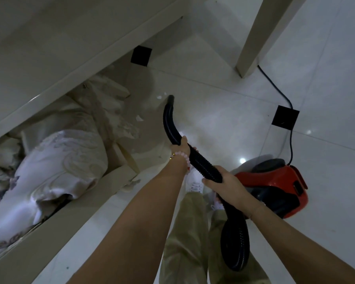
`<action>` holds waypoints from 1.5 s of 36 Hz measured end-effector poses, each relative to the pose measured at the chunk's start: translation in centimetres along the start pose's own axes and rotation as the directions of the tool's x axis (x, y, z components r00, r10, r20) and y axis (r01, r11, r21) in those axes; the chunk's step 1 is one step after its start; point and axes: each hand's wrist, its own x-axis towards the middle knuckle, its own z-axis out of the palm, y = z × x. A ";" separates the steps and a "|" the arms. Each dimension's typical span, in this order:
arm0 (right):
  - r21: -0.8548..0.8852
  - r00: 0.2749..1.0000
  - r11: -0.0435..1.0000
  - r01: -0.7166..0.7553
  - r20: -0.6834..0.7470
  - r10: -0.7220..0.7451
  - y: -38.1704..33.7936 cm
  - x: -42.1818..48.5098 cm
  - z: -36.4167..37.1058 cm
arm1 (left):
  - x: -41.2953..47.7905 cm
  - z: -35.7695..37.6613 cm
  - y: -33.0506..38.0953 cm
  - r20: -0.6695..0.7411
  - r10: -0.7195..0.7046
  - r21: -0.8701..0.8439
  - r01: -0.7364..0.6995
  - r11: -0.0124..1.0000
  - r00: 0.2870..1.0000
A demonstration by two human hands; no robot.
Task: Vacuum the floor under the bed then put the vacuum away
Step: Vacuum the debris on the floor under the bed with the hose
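Your left hand has its fingers curled round the hose partway along. Your right hand grips the same hose lower down, nearer your body. So both sets of fingers are closed on it.

From your left hand the hose arcs toward twelve o'clock and ends at the nozzle. It is close over the floor, though I cannot tell whether it touches.

White scraps lie at about eight and ten o'clock from the nozzle, near the edge of the bed. They have not been picked up. Bedding is bunched at nine o'clock from your left hand.

The vacuum sits on the floor at three o'clock from your right hand. Its cord runs off toward twelve.

You look to be in the cleaning stage, with the nozzle aimed at the bed's edge. The scraps and the floor further under the bed probably remain to do, and the vacuum has not been put away.
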 end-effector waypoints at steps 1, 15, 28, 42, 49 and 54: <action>0.001 1.000 1.000 0.003 0.000 -0.003 -0.1 0.1 0.0 | 0.2 0.0 0.1 0.003 -0.005 0.004 0.005 1.000 1.000; -0.031 0.999 0.999 -0.015 0.032 0.016 -0.1 0.7 0.5 | -0.3 -0.9 0.2 -0.005 -0.044 0.071 0.045 0.997 0.999; -0.057 0.996 0.997 -0.048 0.078 0.053 0.3 -0.3 1.5 | -1.9 -3.2 -2.0 -0.103 -0.131 -0.003 0.131 0.991 0.986; -0.092 0.994 0.996 -0.016 0.107 0.026 0.8 -1.4 2.5 | -1.1 -4.7 -3.7 -0.132 -0.230 -0.086 0.219 0.972 0.964; -0.048 0.993 0.998 -0.032 0.113 0.037 0.2 -0.3 2.6 | -0.8 -5.2 -4.0 -0.075 -0.112 0.122 0.121 0.985 0.991; -0.053 0.994 0.998 -0.030 0.100 0.035 -0.1 1.0 2.4 | 0.8 -4.3 -2.2 -0.138 -0.176 -0.029 0.174 0.984 0.975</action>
